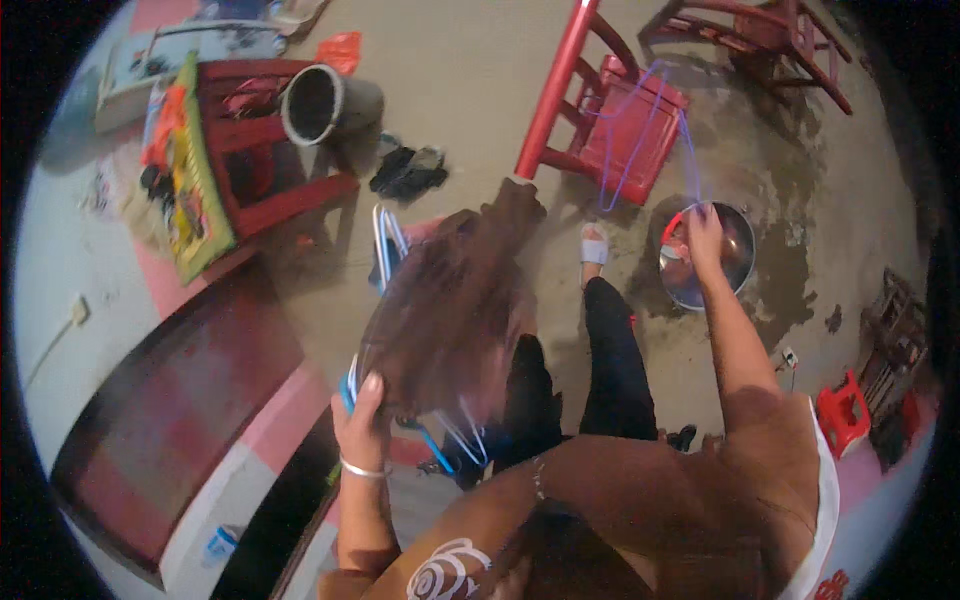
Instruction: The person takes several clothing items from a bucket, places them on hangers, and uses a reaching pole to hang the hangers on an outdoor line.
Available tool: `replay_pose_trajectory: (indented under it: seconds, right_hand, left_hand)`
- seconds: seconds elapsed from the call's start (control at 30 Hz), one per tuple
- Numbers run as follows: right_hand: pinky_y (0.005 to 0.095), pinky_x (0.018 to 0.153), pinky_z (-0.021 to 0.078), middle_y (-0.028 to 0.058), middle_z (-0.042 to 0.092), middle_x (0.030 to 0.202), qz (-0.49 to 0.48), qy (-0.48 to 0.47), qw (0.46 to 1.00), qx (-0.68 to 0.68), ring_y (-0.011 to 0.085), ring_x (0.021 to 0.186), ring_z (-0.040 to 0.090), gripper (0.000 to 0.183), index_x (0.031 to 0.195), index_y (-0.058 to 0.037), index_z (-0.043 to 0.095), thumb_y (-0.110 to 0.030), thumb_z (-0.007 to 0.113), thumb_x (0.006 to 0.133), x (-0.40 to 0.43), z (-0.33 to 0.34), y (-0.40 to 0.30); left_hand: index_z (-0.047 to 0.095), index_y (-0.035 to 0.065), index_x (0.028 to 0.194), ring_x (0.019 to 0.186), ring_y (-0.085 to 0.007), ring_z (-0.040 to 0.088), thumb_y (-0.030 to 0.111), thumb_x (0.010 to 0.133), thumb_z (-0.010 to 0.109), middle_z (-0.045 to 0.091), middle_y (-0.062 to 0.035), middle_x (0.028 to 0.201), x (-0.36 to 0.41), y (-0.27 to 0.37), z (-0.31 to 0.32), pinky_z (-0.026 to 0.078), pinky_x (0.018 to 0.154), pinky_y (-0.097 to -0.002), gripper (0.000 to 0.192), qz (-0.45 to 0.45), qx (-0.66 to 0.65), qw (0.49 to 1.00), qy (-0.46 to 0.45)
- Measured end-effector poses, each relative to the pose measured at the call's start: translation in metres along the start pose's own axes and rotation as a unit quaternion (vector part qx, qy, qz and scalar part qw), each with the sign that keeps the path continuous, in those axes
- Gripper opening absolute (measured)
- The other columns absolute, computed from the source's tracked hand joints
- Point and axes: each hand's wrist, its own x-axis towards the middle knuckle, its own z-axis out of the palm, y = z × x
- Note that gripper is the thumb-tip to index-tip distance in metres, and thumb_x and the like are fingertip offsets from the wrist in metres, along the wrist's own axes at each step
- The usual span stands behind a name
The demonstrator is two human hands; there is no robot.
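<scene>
My left hand (365, 412), with a silver bangle at the wrist, grips the edge of a dark brown garment (450, 315) and what looks like a blue-and-white hanger. The garment hangs near the end of a red pole-like chair part. My right hand (703, 225) is held out over a round metal basin (739, 251), closed around purple wire hangers (637, 150). These stretch from the hand across the red wooden chair (637, 127). Something with a red rim lies in the basin. More white and blue hangers (465, 431) hang below the garment.
A grey bucket (360, 105) lies tipped by a red wooden rack at the left. Dark cloth (409, 171) lies on the floor. Another wooden chair (757, 37) is at the top right, near wet floor. A red plastic stool (844, 412) stands at the right.
</scene>
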Motion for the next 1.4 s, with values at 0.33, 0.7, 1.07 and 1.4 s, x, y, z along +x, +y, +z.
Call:
replay_pose_trajectory:
  seconds: [0.33, 0.7, 1.07, 1.4]
  right_hand:
    - [0.0353, 0.056, 0.0421, 0.0102, 0.054, 0.065, -0.154, -0.173, 0.969, -0.088, 0.0248, 0.058, 0.054, 0.025, 0.089, -0.0045, 0.055, -0.026, 0.042, 0.091, -0.184, -0.117, -0.204]
    - [0.0385, 0.055, 0.0418, 0.0157, 0.050, 0.060, -0.154, -0.381, 0.912, 0.000, 0.0307, 0.056, 0.051, 0.020, 0.078, -0.0027, 0.053, -0.019, 0.048, 0.088, -0.299, -0.098, -0.283]
    - [0.0417, 0.045, 0.0389, 0.0113, 0.052, 0.056, -0.201, -0.264, 0.943, -0.001, 0.0294, 0.047, 0.051, 0.029, 0.078, -0.0040, 0.055, -0.028, 0.041, 0.087, -0.290, 0.003, -0.216]
    - [0.0218, 0.034, 0.0204, -0.0054, 0.034, 0.052, 0.095, -0.197, 0.838, 0.500, 0.0047, 0.037, 0.026, 0.019, 0.086, -0.0088, 0.049, -0.026, 0.041, 0.091, -0.304, -0.069, -0.313]
  left_hand:
    - [0.057, 0.0026, 0.078, 0.063, -0.0056, 0.038, 0.025, 0.083, 0.060, 0.046, 0.0057, 0.068, -0.035, 0.033, -0.044, 0.030, 0.053, -0.0228, 0.024, 0.113, 0.168, 0.975, -0.095]
    - [0.059, 0.0007, 0.077, 0.060, -0.0066, 0.045, 0.025, 0.083, 0.061, 0.053, 0.0020, 0.065, -0.056, 0.018, -0.083, 0.038, 0.053, -0.0237, 0.025, 0.160, 0.232, 0.939, -0.199]
    - [0.060, -0.0004, 0.086, 0.056, -0.0082, 0.049, 0.024, 0.083, 0.060, 0.054, -0.0004, 0.064, -0.094, -0.005, -0.058, 0.041, 0.051, -0.0253, 0.024, 0.136, 0.261, 0.903, -0.313]
    - [0.061, -0.0008, 0.094, 0.063, -0.0092, 0.054, 0.020, 0.081, 0.063, 0.061, -0.0034, 0.072, -0.080, -0.019, -0.054, 0.044, 0.055, -0.0252, 0.024, 0.286, 0.144, 0.918, -0.232]
